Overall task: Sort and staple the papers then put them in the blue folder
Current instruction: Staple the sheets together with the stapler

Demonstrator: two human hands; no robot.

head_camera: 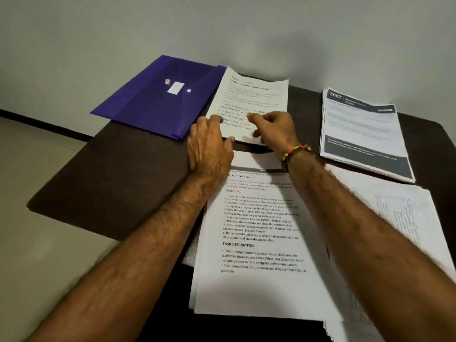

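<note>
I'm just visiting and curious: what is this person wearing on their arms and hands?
Both forearms are bare, with no sleeves in view and no gloves. The left hand wears nothing. Behind the right hand, the wrist carries a beaded bracelet in red, yellow and dark beads.

blue folder [158, 104]: translucent glossy plastic | papers [256, 218]: matt | table [118, 174]: dark matt

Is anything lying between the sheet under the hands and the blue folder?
Nothing visible: the sheet under both hands lies right beside the blue folder, its left edge at the folder's right edge.
</note>
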